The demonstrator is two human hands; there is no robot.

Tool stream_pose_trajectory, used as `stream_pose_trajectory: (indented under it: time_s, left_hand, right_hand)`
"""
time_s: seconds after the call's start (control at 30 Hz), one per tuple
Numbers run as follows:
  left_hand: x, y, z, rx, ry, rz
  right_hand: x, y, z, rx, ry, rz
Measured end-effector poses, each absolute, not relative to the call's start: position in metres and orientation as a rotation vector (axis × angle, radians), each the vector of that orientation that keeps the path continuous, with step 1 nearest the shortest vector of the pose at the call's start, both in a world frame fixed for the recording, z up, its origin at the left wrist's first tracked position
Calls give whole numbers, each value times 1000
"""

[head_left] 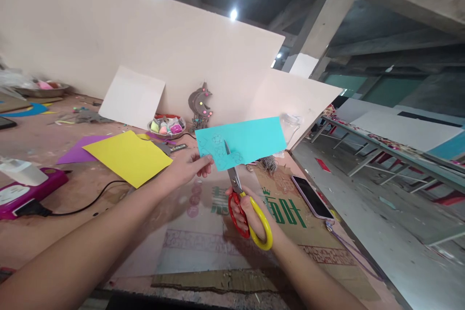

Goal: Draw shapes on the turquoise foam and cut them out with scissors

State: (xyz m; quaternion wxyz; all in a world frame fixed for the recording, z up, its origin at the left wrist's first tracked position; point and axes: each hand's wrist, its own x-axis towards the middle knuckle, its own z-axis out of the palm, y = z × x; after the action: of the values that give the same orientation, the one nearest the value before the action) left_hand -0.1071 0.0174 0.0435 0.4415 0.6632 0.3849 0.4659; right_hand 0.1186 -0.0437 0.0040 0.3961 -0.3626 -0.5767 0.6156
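Observation:
A strip of turquoise paper (254, 139) is held up above the table, with small flower-like outlines drawn on its left part. My left hand (198, 163) pinches its lower left corner between thumb and fingers. In my right hand (250, 210) is a pair of scissors (234, 179) with one red and one yellow handle loop. The blades point up and away from me at the paper's lower edge, and one blade tip shows in front of the drawn part. Below both hands lies flattened cardboard (286, 237) with green printed characters.
Yellow paper (127, 157) overlaps purple paper (78, 150) on the left. A magenta power strip (36, 191) with a black cord sits near it. A phone (312, 197) lies at the right edge. A bowl of clay (167, 127), a grey moon ornament (200, 104) and a clear jar (290, 126) stand behind.

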Motion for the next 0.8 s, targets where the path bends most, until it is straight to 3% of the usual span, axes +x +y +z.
stream_pose_trajectory:
  time_s: [0.43,0.8]
  left_hand:
    - [-106,17,46,1578,947,1111]
    - [-115,10,58,1738,835,878]
  right_hand:
    - [115,-45,3,-1002,-1457,1494]
    - [117,-48,2,-884,-1541,1460]
